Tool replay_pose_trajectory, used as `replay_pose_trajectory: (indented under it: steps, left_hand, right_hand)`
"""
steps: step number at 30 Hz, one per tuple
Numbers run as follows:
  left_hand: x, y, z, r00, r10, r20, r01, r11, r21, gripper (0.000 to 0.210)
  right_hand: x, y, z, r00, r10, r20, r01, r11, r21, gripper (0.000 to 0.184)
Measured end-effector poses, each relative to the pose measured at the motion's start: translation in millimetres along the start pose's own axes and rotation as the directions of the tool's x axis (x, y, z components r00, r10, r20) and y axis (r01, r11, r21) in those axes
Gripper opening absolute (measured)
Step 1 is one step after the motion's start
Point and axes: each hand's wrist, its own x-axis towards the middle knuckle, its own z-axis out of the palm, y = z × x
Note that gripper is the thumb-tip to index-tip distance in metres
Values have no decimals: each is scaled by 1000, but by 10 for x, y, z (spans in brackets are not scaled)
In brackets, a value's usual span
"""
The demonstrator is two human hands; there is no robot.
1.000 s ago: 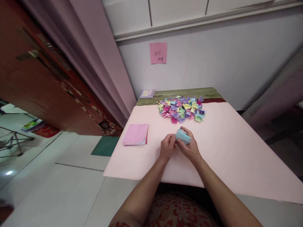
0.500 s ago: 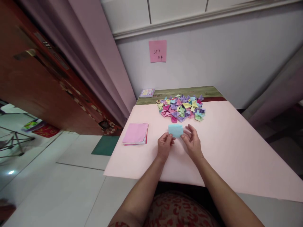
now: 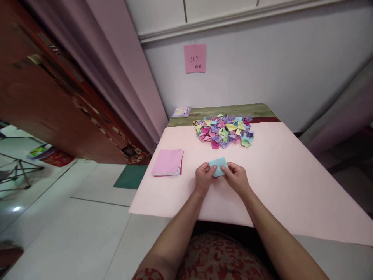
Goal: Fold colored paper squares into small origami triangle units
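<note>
A: Left hand (image 3: 204, 178)?
B: Gripping. Thumb on the face of a small blue paper (image 3: 218, 165), left side. Fingers curled, tips partly hidden behind it.

A: Right hand (image 3: 238, 178)?
B: Same paper, right side. Thumb pressed on the face, fingers bent behind; tips hidden.

A: Where's the paper exactly?
B: Between the two hands, over the pink cover (image 3: 276, 175) on the table (image 3: 201, 113). Roughly rectangular, slightly tilted. Can't tell if its lower edge touches the cover.

A: What's around it?
B: Stack of square sheets (image 3: 168, 161) left of the left hand, well apart from it. Pink on top, other colours at the edges. Heap of folded paper pieces (image 3: 224, 131) beyond the hands: purple, yellow, green, pink, blue.

A: Further out?
B: Small printed pack (image 3: 182, 111) at the table's far left corner. Pink note (image 3: 195, 58) on the wall (image 3: 247, 70), handwritten, "357" readable. Purple curtain (image 3: 128, 58) left of that. Green mat (image 3: 129, 177) on the floor.
</note>
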Motion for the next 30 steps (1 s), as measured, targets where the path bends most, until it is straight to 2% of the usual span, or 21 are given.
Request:
replay_pose_trajectory:
  steps: [3, 7, 14, 18, 20, 23, 26, 30]
  left_hand:
    - [-11, 5, -3, 1000, 7, 4, -7, 1000, 24, 33]
    - [-14, -6, -16, 999, 17, -26, -15, 994, 104, 37]
    - [5, -36, -23, 996, 20, -88, -12, 995, 97, 43]
    - [-7, -7, -1, 999, -21, -31, 23, 998, 63, 36]
    - [-13, 1, 6, 1000, -21, -3, 21, 998, 53, 35]
    - [-13, -6, 8, 999, -17, -38, 18, 999, 41, 33]
    - [1, -31, 2, 998, -5, -63, 7, 999, 33, 31]
    - [31, -78, -15, 998, 50, -47, -48, 998, 41, 26]
  right_hand:
    - [3, -2, 22, 997, 48, -61, -41, 993, 111, 28]
    - [8, -17, 48, 987, 72, -146, -46, 983, 176, 30]
    - [4, 11, 50, 984, 41, -171, -19, 992, 126, 28]
    - [8, 50, 42, 987, 23, -160, -5, 994, 112, 28]
    - [6, 38, 29, 988, -22, -151, 29, 999, 44, 32]
    - [-5, -18, -3, 967, -178, -181, 158, 980, -121, 43]
    - [-21, -80, -35, 927, -326, -186, 280, 931, -236, 39]
    - [-36, -113, -51, 909, -397, -131, 354, 897, -264, 33]
